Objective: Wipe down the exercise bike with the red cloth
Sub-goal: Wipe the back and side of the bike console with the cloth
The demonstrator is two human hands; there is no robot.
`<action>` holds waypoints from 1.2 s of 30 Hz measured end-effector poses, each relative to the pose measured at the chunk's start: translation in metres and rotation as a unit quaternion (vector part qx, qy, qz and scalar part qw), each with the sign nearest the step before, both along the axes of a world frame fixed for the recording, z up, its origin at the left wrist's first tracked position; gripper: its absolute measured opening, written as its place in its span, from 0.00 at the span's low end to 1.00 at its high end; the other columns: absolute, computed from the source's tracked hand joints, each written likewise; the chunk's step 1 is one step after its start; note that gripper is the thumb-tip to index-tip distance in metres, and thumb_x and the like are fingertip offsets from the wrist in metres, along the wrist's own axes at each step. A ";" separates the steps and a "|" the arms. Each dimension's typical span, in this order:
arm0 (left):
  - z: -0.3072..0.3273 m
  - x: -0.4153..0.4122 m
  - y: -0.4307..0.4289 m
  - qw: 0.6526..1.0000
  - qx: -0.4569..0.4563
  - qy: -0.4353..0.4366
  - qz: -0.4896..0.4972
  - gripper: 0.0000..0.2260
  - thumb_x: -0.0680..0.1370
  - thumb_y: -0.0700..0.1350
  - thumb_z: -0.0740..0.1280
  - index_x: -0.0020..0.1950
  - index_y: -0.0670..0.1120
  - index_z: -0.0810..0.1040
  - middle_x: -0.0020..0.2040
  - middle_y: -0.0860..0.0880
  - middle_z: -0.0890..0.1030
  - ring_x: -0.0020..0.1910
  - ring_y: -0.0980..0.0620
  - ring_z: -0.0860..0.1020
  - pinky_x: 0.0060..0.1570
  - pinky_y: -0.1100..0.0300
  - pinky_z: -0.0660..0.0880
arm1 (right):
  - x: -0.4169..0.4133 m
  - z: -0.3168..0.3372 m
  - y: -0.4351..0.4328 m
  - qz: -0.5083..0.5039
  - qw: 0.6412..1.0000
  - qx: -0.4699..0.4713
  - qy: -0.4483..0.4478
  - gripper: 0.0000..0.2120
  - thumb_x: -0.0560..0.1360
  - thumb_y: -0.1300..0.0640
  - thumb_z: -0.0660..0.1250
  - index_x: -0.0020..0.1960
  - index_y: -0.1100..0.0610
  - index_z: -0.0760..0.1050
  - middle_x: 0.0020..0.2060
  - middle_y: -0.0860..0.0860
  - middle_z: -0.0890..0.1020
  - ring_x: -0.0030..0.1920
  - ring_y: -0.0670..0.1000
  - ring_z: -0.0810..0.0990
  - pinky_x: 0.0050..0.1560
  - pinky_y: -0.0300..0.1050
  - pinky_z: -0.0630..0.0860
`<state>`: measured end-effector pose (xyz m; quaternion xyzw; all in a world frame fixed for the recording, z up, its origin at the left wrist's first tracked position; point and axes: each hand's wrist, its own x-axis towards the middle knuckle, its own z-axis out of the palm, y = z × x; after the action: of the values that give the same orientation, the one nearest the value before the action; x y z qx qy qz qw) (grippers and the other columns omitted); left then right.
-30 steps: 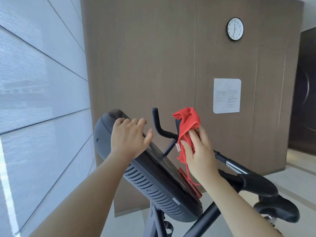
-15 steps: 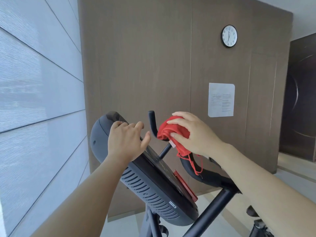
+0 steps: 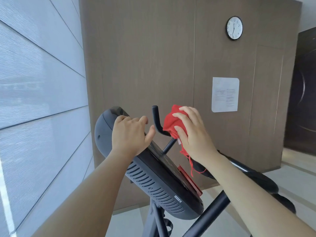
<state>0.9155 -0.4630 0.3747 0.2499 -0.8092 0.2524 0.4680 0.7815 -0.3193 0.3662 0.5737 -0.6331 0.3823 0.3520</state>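
Note:
The exercise bike's dark grey console (image 3: 150,183) tilts up in the centre, its screen facing right, with black frame tubes (image 3: 208,214) below. My left hand (image 3: 131,134) grips the console's upper edge, fingers curled over it. A black curved handlebar (image 3: 156,119) rises just right of the console. My right hand (image 3: 191,132) presses the bunched red cloth (image 3: 171,122) around that handlebar's lower bend; loose red threads hang below my wrist. The handlebar part under the cloth is hidden.
A brown panelled wall stands close behind the bike, with a round clock (image 3: 234,28) and a white notice sheet (image 3: 225,94). A pale ribbed wall (image 3: 37,100) runs along the left. A dark door (image 3: 302,93) is at the far right. Light floor (image 3: 301,175) lies beyond the bike.
My right hand carried the red cloth from beside the console up and left onto the curved handlebar and now wraps it there. My left hand kept its hold on the console.

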 end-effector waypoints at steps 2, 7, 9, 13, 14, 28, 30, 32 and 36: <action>0.000 -0.001 0.000 1.000 -0.003 0.002 -0.003 0.20 0.77 0.58 0.51 0.47 0.49 0.79 0.30 0.52 0.79 0.31 0.49 0.75 0.44 0.54 0.66 | 0.000 -0.007 0.000 -0.007 1.000 -0.008 -0.002 0.17 0.79 0.60 0.58 0.67 0.61 0.68 0.69 0.55 0.65 0.72 0.54 0.57 0.71 0.45 0.56; -0.002 -0.004 0.000 1.000 -0.009 0.002 0.002 0.20 0.77 0.58 0.51 0.46 0.49 0.79 0.30 0.51 0.80 0.30 0.48 0.75 0.44 0.54 0.66 | 0.000 0.016 -0.013 -0.033 0.998 -0.007 -0.062 0.15 0.80 0.58 0.56 0.65 0.60 0.69 0.63 0.54 0.70 0.65 0.53 0.64 0.62 0.38 0.58; -0.002 -0.003 0.001 1.000 -0.006 -0.004 0.006 0.20 0.77 0.58 0.51 0.46 0.49 0.79 0.30 0.51 0.80 0.30 0.48 0.75 0.45 0.54 0.66 | -0.001 0.021 -0.017 -0.051 0.997 -0.002 -0.062 0.12 0.79 0.56 0.57 0.60 0.59 0.71 0.58 0.53 0.72 0.62 0.53 0.65 0.56 0.38 0.60; 0.001 -0.002 0.002 1.000 -0.005 -0.009 0.012 0.20 0.77 0.58 0.51 0.46 0.49 0.79 0.30 0.51 0.80 0.31 0.48 0.75 0.45 0.54 0.66 | 0.000 0.013 -0.013 -0.042 0.999 -0.029 -0.017 0.10 0.78 0.61 0.58 0.58 0.61 0.72 0.57 0.55 0.73 0.60 0.54 0.66 0.58 0.38 0.59; 0.001 -0.002 0.003 1.000 -0.004 -0.008 0.012 0.20 0.77 0.58 0.51 0.46 0.49 0.79 0.30 0.51 0.80 0.31 0.48 0.75 0.45 0.54 0.66 | 0.000 0.010 -0.012 -0.037 0.999 -0.038 -0.008 0.11 0.78 0.62 0.58 0.58 0.61 0.72 0.57 0.56 0.73 0.60 0.54 0.66 0.59 0.38 0.59; -0.003 -0.001 -0.002 0.999 -0.015 -0.029 0.031 0.23 0.76 0.60 0.47 0.45 0.51 0.79 0.30 0.52 0.79 0.33 0.49 0.74 0.46 0.54 0.64 | -0.004 0.016 -0.011 -0.019 0.999 0.010 -0.028 0.16 0.79 0.55 0.58 0.65 0.59 0.69 0.61 0.54 0.69 0.64 0.52 0.63 0.63 0.41 0.61; -0.003 -0.001 -0.002 0.999 -0.016 -0.031 0.036 0.23 0.76 0.60 0.47 0.44 0.51 0.78 0.31 0.52 0.80 0.33 0.50 0.74 0.47 0.53 0.63 | -0.006 0.019 -0.012 -0.036 0.999 0.024 -0.014 0.14 0.79 0.53 0.59 0.61 0.58 0.71 0.58 0.53 0.71 0.61 0.52 0.63 0.58 0.37 0.59; -0.003 -0.001 -0.003 0.998 -0.013 -0.038 0.039 0.24 0.76 0.60 0.46 0.44 0.51 0.78 0.32 0.53 0.81 0.34 0.50 0.75 0.48 0.53 0.63 | -0.007 0.018 -0.013 -0.048 0.999 0.020 -0.009 0.13 0.78 0.52 0.60 0.59 0.58 0.72 0.57 0.52 0.72 0.61 0.52 0.64 0.57 0.39 0.60; -0.003 0.000 -0.004 0.999 -0.016 -0.038 0.032 0.24 0.76 0.60 0.44 0.43 0.51 0.78 0.32 0.53 0.80 0.35 0.50 0.74 0.48 0.54 0.63 | -0.006 0.026 -0.016 -0.058 0.998 0.018 0.009 0.11 0.80 0.55 0.56 0.55 0.58 0.75 0.53 0.52 0.75 0.58 0.53 0.67 0.54 0.39 0.62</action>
<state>0.9153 -0.4668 0.3716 0.2586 -0.8138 0.2894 0.4326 0.7759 -0.3356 0.3921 0.5457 -0.6689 0.3449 0.3685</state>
